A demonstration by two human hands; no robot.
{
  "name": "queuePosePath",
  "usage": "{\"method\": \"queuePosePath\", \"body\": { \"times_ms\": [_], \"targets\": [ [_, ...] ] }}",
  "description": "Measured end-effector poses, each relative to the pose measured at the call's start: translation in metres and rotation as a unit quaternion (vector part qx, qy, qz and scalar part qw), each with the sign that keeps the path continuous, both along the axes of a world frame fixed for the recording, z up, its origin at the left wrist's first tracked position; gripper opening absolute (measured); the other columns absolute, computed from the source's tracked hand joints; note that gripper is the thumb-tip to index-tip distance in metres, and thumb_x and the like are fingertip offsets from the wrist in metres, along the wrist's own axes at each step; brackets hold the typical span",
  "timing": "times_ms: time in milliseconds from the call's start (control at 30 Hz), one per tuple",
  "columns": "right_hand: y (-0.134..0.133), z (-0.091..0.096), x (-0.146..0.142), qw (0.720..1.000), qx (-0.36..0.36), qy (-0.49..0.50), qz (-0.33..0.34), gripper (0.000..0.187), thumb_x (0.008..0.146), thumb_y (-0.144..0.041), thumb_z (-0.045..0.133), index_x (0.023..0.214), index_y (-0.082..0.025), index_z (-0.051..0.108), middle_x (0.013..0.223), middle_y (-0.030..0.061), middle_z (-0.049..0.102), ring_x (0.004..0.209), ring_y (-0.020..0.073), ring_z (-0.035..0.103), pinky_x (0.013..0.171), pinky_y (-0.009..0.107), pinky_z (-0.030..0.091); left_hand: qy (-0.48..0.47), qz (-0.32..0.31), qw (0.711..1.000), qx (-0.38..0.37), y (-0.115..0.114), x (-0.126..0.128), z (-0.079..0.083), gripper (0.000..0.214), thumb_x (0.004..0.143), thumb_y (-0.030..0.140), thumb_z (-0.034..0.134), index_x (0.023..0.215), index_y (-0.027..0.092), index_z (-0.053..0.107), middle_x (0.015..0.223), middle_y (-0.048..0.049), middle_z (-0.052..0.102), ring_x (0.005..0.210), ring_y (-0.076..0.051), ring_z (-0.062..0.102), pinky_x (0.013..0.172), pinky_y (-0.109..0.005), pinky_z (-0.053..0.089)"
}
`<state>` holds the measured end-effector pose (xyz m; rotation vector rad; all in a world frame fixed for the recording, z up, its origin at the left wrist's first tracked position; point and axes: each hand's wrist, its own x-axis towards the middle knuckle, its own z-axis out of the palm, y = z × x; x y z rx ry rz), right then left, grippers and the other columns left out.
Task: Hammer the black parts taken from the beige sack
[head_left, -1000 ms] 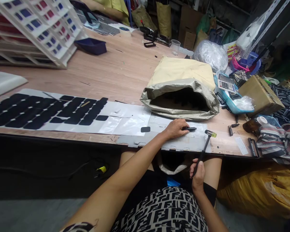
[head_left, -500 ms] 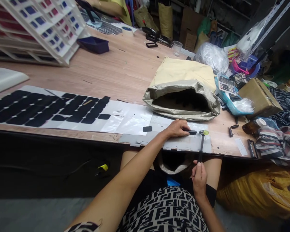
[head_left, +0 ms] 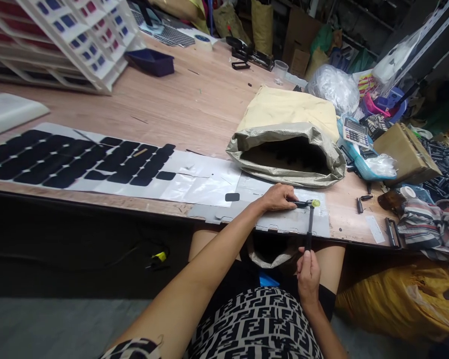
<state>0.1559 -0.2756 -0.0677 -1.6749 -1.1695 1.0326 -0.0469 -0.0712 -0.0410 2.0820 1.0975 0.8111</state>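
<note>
My left hand point(head_left: 279, 198) rests on the grey sheet point(head_left: 224, 213) at the table's front edge, its fingers closed on a small black cylindrical part point(head_left: 301, 204) that points right. Low in front of my body, my right hand point(head_left: 308, 274) is wrapped around the dark handle of a small mallet point(head_left: 310, 229). The mallet's head, with a yellow-green translucent face, meets or nearly meets the part's right end. Just behind both hands lies a beige sack point(head_left: 288, 109), its dark mouth facing me. What the sack holds is too dark to make out.
Black rounded pads point(head_left: 52, 159) lie in rows on a white sheet at left. A white plastic crate point(head_left: 93, 45) and a dark blue tray point(head_left: 151, 62) stand behind. On the right are a calculator point(head_left: 355, 132), a cardboard box point(head_left: 407, 149) and a folded striped cloth point(head_left: 421, 219).
The mallet's head has moved left, closing the gap to the black part's end. My left hand keeps its hold. The whole view has shifted slightly.
</note>
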Motion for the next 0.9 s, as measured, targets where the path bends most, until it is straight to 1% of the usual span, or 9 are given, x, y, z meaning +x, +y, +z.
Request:
{"method": "queuePosePath", "body": {
  "times_ms": [100, 200, 300, 400, 467, 567, 667, 800, 900],
  "targets": [
    [-0.0012, 0.0024, -0.0024, 1.0, 0.004, -0.003, 0.01, 0.051, 0.096, -0.064, 0.043, 0.107, -0.019, 0.065, 0.06, -0.0047, 0.043, 0.05, 0.0114, 0.039, 0.045, 0.024, 0.034, 0.002, -0.002, 1.0, 0.003, 0.0004, -0.0004, -0.0004, 0.022, 0.075, 0.032, 0.072, 0.094, 0.028, 0.083, 0.08, 0.0009, 0.066, 0.075, -0.014, 0.059, 0.069, -0.026, 0.041],
    [-0.002, 0.005, -0.0058, 0.999, 0.008, -0.01, 0.033, 0.05, 0.097, -0.062, 0.042, 0.108, -0.019, 0.065, 0.061, -0.0044, 0.043, 0.052, 0.0118, 0.041, 0.047, 0.024, 0.034, -0.001, -0.009, 1.0, 0.009, 0.0012, -0.0008, -0.0007, 0.022, 0.076, 0.032, 0.072, 0.095, 0.027, 0.082, 0.083, 0.0002, 0.068, 0.076, -0.015, 0.06, 0.068, -0.026, 0.041],
    [-0.0017, 0.0057, -0.008, 0.999, 0.002, -0.013, 0.051, 0.05, 0.097, -0.062, 0.043, 0.106, -0.019, 0.066, 0.062, -0.004, 0.044, 0.053, 0.0116, 0.041, 0.047, 0.024, 0.034, -0.01, -0.013, 1.0, 0.017, 0.0015, -0.0006, -0.0008, 0.022, 0.075, 0.03, 0.072, 0.094, 0.026, 0.082, 0.084, 0.0, 0.069, 0.078, -0.015, 0.062, 0.068, -0.024, 0.042],
    [-0.0012, 0.0051, -0.0081, 0.999, -0.012, 0.006, 0.05, 0.052, 0.097, -0.064, 0.043, 0.105, -0.018, 0.066, 0.061, -0.005, 0.042, 0.051, 0.0111, 0.04, 0.046, 0.024, 0.033, -0.017, -0.006, 1.0, 0.016, 0.0005, -0.0002, -0.0001, 0.02, 0.074, 0.028, 0.072, 0.091, 0.025, 0.082, 0.083, 0.0, 0.069, 0.077, -0.014, 0.062, 0.068, -0.024, 0.042],
    [-0.001, 0.0044, -0.0073, 0.999, -0.017, 0.026, 0.029, 0.053, 0.095, -0.066, 0.045, 0.105, -0.018, 0.065, 0.06, -0.0059, 0.041, 0.05, 0.0107, 0.038, 0.045, 0.023, 0.033, -0.023, -0.002, 1.0, 0.009, -0.0005, -0.0002, 0.0007, 0.02, 0.073, 0.029, 0.072, 0.09, 0.024, 0.082, 0.083, 0.0001, 0.069, 0.076, -0.014, 0.062, 0.067, -0.024, 0.043],
    [0.0, 0.003, -0.006, 0.997, -0.013, 0.07, -0.02, 0.053, 0.094, -0.067, 0.046, 0.104, -0.019, 0.063, 0.059, -0.0066, 0.043, 0.047, 0.0094, 0.037, 0.043, 0.022, 0.032, -0.031, 0.006, 0.999, -0.006, -0.0017, -0.0004, 0.0017, 0.02, 0.071, 0.029, 0.071, 0.088, 0.023, 0.081, 0.081, 0.0006, 0.068, 0.074, -0.014, 0.061, 0.067, -0.025, 0.043],
    [0.0019, 0.0018, -0.0058, 0.989, -0.008, 0.139, -0.059, 0.048, 0.094, -0.065, 0.047, 0.104, -0.02, 0.06, 0.059, -0.0072, 0.044, 0.044, 0.0086, 0.037, 0.04, 0.021, 0.031, -0.037, 0.014, 0.999, -0.011, -0.002, -0.0002, 0.0023, 0.019, 0.071, 0.03, 0.071, 0.084, 0.021, 0.081, 0.08, 0.0002, 0.067, 0.072, -0.014, 0.06, 0.066, -0.025, 0.043],
    [0.0053, 0.0027, -0.0068, 0.968, -0.015, 0.245, -0.053, 0.04, 0.088, -0.058, 0.059, 0.104, -0.022, 0.056, 0.059, -0.0095, 0.04, 0.041, 0.007, 0.033, 0.038, 0.02, 0.028, -0.038, 0.02, 0.999, -0.009, -0.0014, 0.0008, 0.0022, 0.02, 0.077, 0.036, 0.068, 0.08, 0.02, 0.079, 0.078, -0.0008, 0.067, 0.07, -0.014, 0.059, 0.064, -0.026, 0.04],
    [0.0076, 0.0046, -0.0069, 0.955, -0.035, 0.29, -0.044, 0.039, 0.083, -0.054, 0.066, 0.104, -0.022, 0.056, 0.06, -0.0101, 0.041, 0.04, 0.006, 0.032, 0.037, 0.02, 0.027, -0.046, 0.024, 0.999, -0.009, -0.0012, 0.0008, 0.001, 0.025, 0.082, 0.039, 0.063, 0.078, 0.019, 0.077, 0.078, -0.0013, 0.065, 0.069, -0.014, 0.058, 0.065, -0.026, 0.039]
  ]
}}
